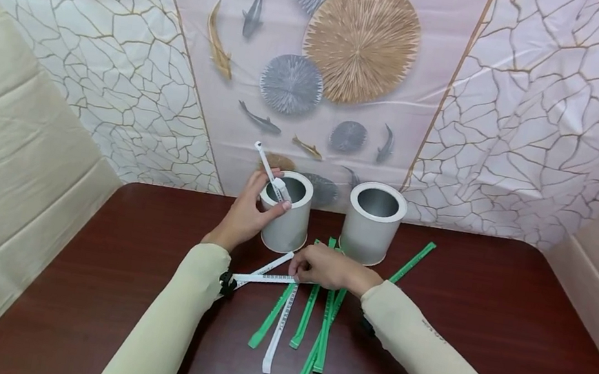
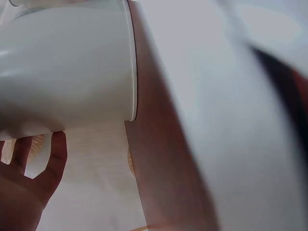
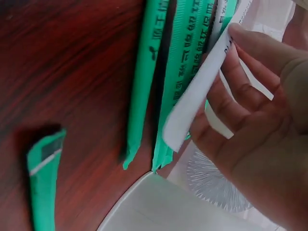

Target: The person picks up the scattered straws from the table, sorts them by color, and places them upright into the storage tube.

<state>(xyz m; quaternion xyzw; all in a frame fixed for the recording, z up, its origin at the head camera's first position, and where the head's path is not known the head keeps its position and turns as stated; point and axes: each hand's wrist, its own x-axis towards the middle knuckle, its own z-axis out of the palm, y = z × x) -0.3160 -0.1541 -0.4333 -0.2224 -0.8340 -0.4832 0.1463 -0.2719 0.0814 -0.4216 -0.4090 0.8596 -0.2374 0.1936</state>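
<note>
My left hand (image 1: pixel 245 211) grips the left metal can (image 1: pixel 286 234) near its rim, thumb in front and fingers on the far side. White paper-wrapped straws (image 1: pixel 265 159) lean in that can, their upper ends sticking out. In the left wrist view, fingertips touch the side of the can (image 2: pixel 67 67). My right hand (image 1: pixel 328 267) pinches a white paper-wrapped straw (image 3: pixel 199 94) between thumb and fingers, just above the table. Under and around this hand lie several green-wrapped straws (image 1: pixel 308 319). One white-wrapped straw (image 1: pixel 278 331) lies among them; another white straw (image 1: pixel 278 263) is at left.
A second open metal can (image 1: pixel 367 240) stands at the back right. One green straw (image 1: pixel 413 262) extends to the right of it. The dark brown table (image 1: pixel 490 322) ends at a patterned cloth backdrop (image 1: pixel 205 152). A blurred white strip (image 2: pixel 207 120) crosses the left wrist view.
</note>
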